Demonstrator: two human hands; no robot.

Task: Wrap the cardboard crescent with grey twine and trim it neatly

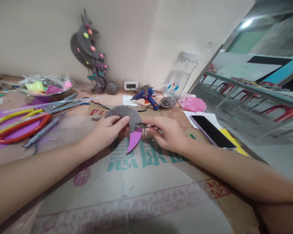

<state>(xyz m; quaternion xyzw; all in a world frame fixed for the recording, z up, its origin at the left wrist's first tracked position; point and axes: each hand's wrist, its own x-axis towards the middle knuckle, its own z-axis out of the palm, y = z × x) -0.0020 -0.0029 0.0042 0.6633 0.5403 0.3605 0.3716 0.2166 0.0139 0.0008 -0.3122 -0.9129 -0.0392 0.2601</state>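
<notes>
A purple crescent (pixel 134 140), its upper part wrapped in grey yarn (pixel 124 113), is held over the cardboard. My left hand (pixel 114 127) is closed on the wrapped part, thumb on top and fingers partly hidden behind. At the border between wrapped and bare purple, my right hand (pixel 164 132) is closed in a pinch on a grey yarn strand (pixel 144 130). The crescent's bare tip points down toward me. Behind it stand a blue glue gun (pixel 147 97) and a loose bundle of grey yarn (pixel 169 101).
Big scissors (pixel 21 125) and a pen (pixel 44 131) lie left, near a metal bowl (pixel 46 94) of colourful pieces. A phone (pixel 212 131) lies right. A water bottle (pixel 182 74), small clock (pixel 131 85) and decorated grey crescent (pixel 88 42) are at the wall. Printed cardboard (pixel 148 191) covers the table.
</notes>
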